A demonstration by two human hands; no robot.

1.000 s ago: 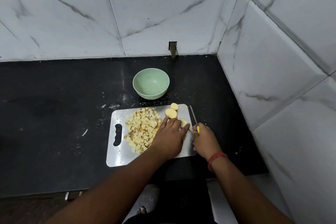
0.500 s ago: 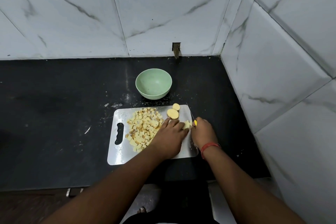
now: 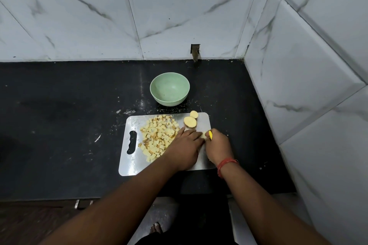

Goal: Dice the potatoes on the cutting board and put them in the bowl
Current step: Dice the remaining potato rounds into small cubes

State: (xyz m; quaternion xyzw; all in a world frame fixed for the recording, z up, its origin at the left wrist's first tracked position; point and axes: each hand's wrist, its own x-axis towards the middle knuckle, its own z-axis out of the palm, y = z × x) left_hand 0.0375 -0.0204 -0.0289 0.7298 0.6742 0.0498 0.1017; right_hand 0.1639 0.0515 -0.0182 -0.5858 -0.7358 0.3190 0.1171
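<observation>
The potato piece [image 3: 203, 135] being cut lies at the right of the cutting board [image 3: 137, 163], pinned by the left hand [image 3: 184, 148], whose fingers press down on it so it cannot slip, judging by the pose, while the right hand [image 3: 218, 146] grips the knife handle [image 3: 210, 134] just beside it, the blade hidden. A heap of diced potato [image 3: 158, 136] is kept left, clear of the cutting, and two round slices [image 3: 191, 120] wait at the far edge. The green bowl [image 3: 169, 88] just beyond the board on the black table [image 3: 59, 125] holds nothing yet.

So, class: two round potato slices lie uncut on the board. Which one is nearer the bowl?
The smaller slice, at the board's far edge; the larger slice lies closer to the hands.
</observation>
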